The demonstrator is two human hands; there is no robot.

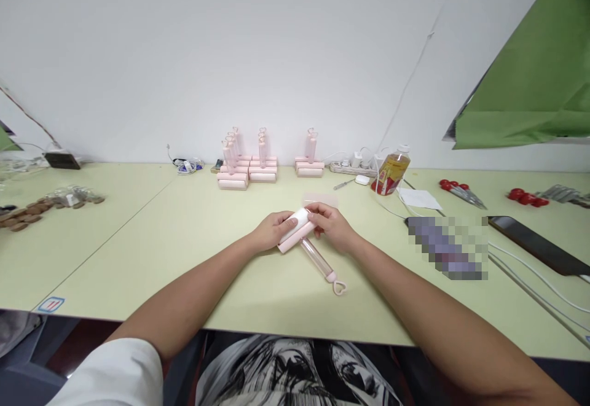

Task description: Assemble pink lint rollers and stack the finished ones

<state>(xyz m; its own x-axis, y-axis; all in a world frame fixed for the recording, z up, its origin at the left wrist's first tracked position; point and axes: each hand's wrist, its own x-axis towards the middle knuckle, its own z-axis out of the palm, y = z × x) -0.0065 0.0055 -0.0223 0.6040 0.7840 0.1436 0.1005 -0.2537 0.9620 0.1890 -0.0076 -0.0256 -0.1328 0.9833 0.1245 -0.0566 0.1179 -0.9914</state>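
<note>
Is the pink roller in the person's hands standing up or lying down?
Lying down. The pink lint roller lies on the table, its handle pointing toward the person, while both hands grip its head.

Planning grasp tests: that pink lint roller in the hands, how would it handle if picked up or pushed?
The pink lint roller looks like stiff plastic, so it probably won't flop. It seems light: the left hand and right hand grip only its head. The cylindrical head could roll if pushed sideways, though the long handle may limit that.
</note>
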